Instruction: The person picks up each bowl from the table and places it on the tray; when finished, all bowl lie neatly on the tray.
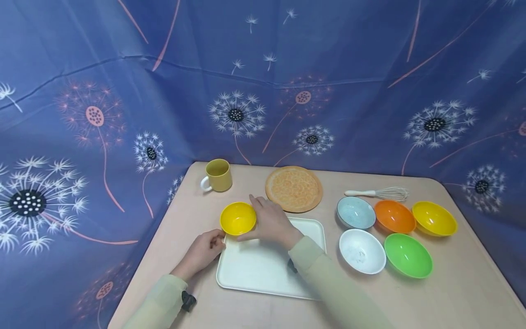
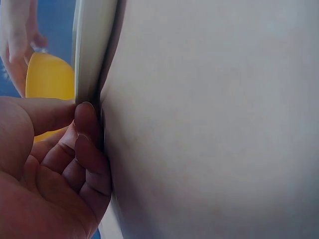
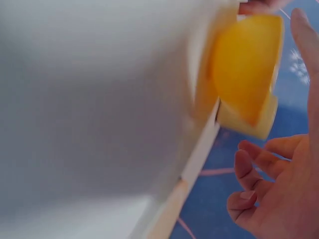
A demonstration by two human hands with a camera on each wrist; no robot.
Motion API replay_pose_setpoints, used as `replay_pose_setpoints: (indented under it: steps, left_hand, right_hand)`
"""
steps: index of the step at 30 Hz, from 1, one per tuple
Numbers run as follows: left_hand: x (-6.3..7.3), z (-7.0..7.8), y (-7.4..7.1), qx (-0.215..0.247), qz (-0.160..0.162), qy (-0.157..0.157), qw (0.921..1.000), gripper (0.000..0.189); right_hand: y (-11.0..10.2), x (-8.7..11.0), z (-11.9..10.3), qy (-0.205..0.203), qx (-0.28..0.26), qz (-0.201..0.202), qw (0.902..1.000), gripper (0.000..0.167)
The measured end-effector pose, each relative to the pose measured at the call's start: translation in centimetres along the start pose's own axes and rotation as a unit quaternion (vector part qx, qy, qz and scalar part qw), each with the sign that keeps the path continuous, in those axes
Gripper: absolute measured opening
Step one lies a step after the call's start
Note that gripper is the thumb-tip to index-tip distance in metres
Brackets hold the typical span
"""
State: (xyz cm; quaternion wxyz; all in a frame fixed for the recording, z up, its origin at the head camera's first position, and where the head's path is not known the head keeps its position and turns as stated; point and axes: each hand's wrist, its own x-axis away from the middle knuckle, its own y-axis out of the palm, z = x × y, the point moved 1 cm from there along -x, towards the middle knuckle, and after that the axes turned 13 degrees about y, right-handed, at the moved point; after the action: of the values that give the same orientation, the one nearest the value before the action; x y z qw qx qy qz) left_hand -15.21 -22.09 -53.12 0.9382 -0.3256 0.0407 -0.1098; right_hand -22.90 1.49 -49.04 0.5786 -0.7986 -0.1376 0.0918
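While pinching the tray (image 1: 265,274) with the left hand (image 1: 203,251) and holding the right hand (image 1: 272,221), fingers apart, beside the small yellow bowl (image 1: 237,219) at the tray's far left corner — apparently midway in placing, with settling perhaps left.

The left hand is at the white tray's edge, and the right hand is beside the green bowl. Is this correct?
The bowl is wrong: the right hand is beside the small yellow bowl, as the head view shows. The left hand is at the edge of the white tray.
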Motion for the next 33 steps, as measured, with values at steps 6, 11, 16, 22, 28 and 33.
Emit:
replay_pose_setpoints:
  steps: [6,11,16,22,28,33]
  left_hand:
    - [-0.2,0.0,0.0,-0.002,-0.002,-0.001,1.0,0.033]
    - [-0.3,0.1,0.0,0.004,-0.005,0.0,1.0,0.032]
    - [-0.2,-0.1,0.1,0.013,-0.004,-0.002,0.9999,0.033]
    - [0.2,-0.4,0.2,0.009,0.002,-0.005,0.9999,0.035]
    - [0.4,-0.2,0.2,-0.003,0.004,-0.015,0.9999,0.036]
    - [0.1,0.0,0.3,-0.008,0.0,-0.02,0.9998,0.038]
  right_hand:
    - [-3.4,1.3,3.8,0.022,-0.012,0.019,0.9995,0.13]
    - [-6.6,2.7,8.7,0.04,-0.005,0.036,0.9985,0.122]
    - [-9.4,4.3,14.7,0.07,0.015,0.065,0.9953,0.12]
    - [-12.9,7.5,22.9,0.152,0.034,0.062,0.9859,0.121]
    - [-15.6,12.3,31.2,0.207,0.066,0.055,0.9746,0.123]
    - [-16.6,15.5,36.7,0.265,0.076,0.039,0.9605,0.124]
